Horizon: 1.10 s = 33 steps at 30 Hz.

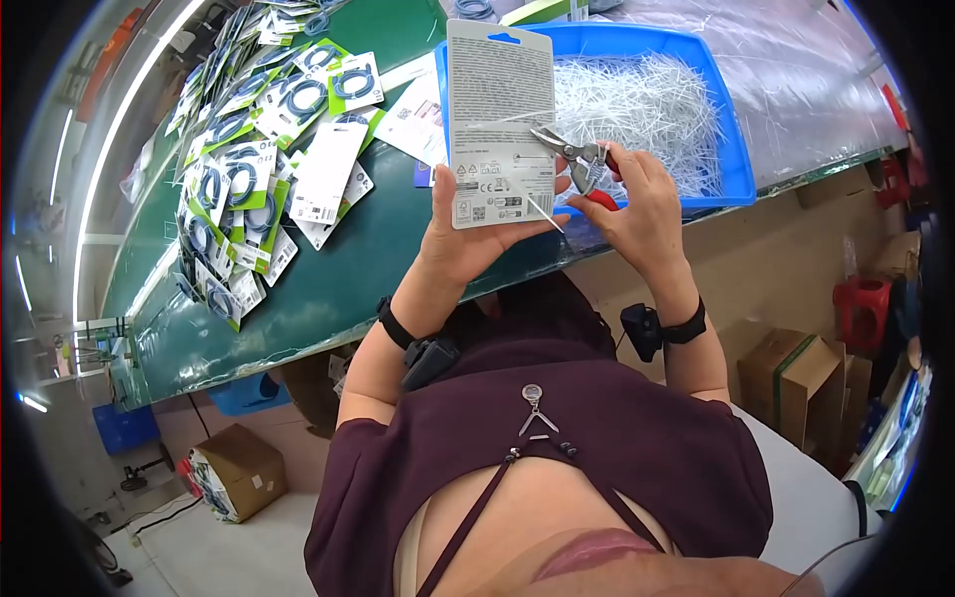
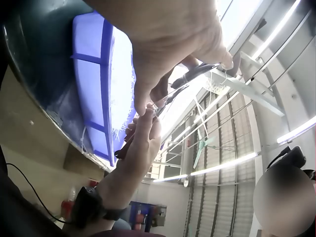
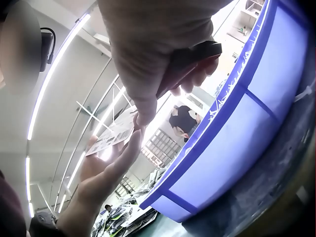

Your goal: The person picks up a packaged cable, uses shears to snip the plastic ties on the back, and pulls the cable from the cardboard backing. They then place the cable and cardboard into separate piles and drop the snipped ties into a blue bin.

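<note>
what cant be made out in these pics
Held card, far side: head view, turned away from the camera.
Its small print: head view, too small to read.
Left hand, fingertips: head view, mostly behind the card.
Blue tray, floor under the strips: head view, covered by white strips.
Packet pile, far end: head view, cut off by the top edge.

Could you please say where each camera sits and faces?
Head: worn there, facing down at the glossy green table, left hand, right hand and torso.
Left wrist: on it, looking past the left hand toward the right hand.
Right wrist: on it, looking past the right hand toward the left hand.
Both wrist views share the blue plastic tray.
</note>
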Motion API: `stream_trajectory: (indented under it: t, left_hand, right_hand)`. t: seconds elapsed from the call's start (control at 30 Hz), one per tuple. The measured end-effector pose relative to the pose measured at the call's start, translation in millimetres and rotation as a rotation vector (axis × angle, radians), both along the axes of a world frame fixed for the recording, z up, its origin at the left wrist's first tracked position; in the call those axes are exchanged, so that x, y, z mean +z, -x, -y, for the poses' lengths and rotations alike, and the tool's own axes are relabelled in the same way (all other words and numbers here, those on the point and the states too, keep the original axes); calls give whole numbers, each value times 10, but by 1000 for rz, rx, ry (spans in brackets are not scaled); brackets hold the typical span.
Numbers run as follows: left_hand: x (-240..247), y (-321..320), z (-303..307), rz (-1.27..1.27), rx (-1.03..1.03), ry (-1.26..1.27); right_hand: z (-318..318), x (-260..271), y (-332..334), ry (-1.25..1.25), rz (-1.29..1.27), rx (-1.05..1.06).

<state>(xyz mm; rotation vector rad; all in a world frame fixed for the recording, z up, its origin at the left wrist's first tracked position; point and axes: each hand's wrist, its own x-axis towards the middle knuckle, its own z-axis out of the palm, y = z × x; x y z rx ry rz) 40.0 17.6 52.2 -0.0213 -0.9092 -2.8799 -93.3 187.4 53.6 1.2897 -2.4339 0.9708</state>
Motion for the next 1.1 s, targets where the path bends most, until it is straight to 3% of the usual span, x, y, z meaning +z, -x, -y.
stream_trajectory:
  t: [0.37, 0.47, 0.63, 0.73, 0.87, 1.1]
  left_hand:
    - [-86, 105, -57, 71, 40, 158]
    - [-77, 137, -71, 55, 53, 120]
    - [-60, 143, -46, 30, 11, 56]
    - [-76, 135, 12, 22, -38, 36]
    - [-98, 126, -70, 71, 50, 139]
    - [-181, 132, -139, 26, 4, 78]
  right_hand:
    - [-20, -132, 87, -76, 113, 51]
    - [-9, -15, 82, -270, 260, 2]
    - [-67, -44, 85, -262, 270, -24]
    - [-121, -4, 87, -154, 147, 63]
    - [-59, 110, 40, -77, 16, 122]
    - [32, 101, -12, -89, 100, 152]
